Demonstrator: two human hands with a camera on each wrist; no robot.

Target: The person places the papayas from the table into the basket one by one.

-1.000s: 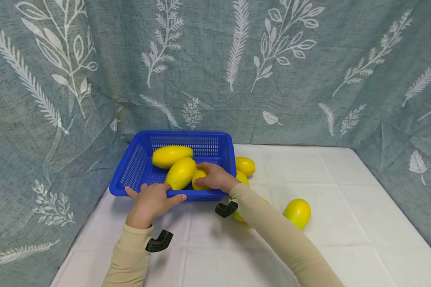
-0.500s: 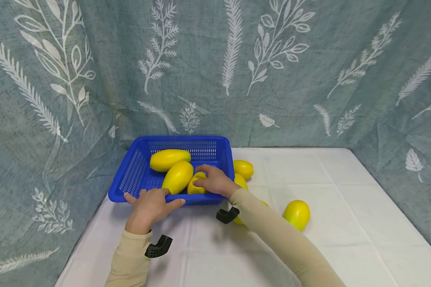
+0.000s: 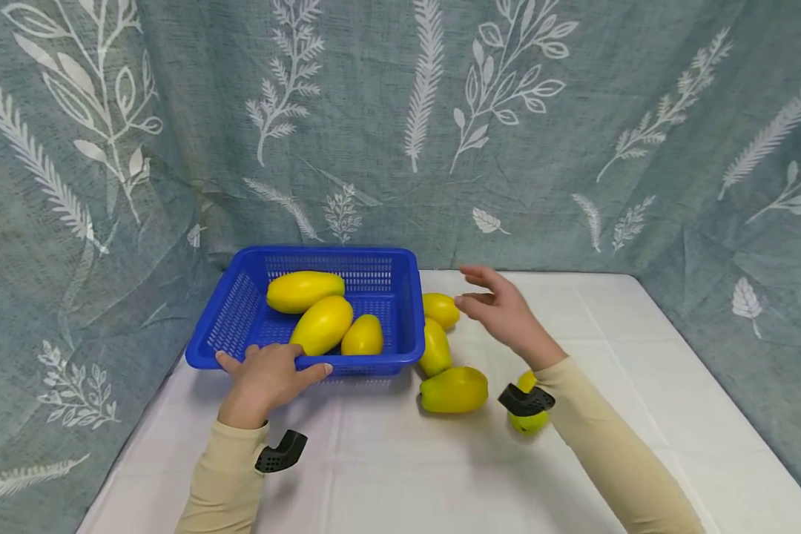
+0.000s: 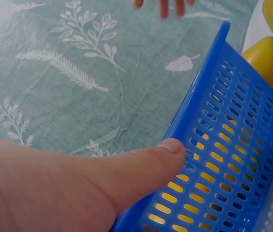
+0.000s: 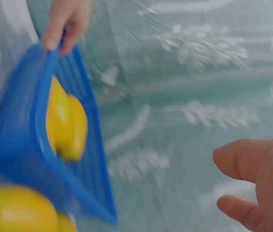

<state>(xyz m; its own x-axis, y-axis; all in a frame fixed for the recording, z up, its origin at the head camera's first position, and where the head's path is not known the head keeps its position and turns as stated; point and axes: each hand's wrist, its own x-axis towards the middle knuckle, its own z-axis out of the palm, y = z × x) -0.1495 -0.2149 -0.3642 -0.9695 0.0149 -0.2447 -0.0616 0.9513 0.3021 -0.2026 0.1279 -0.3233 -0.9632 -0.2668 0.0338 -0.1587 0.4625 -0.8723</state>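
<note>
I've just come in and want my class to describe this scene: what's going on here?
A person's left hand grips the near rim of a blue basket with three yellow fruits inside. The right hand is empty, in the air to the basket's right. More yellow fruits lie outside on the white surface, one partly hidden behind the right wrist.

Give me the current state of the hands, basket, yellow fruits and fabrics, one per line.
Left hand: gripping the basket's near rim, thumb outside.
Right hand: empty, raised, thumb and fingers apart.
Blue basket: upright, partly filled.
Three fruits inside: lying loose, unheld.
Three fruits beside the basket: lying on the tablecloth, unheld.
Fruit behind the right wrist: partly hidden.
White tablecloth: spread, creased.
Curtain: hanging, wrinkled.
</note>
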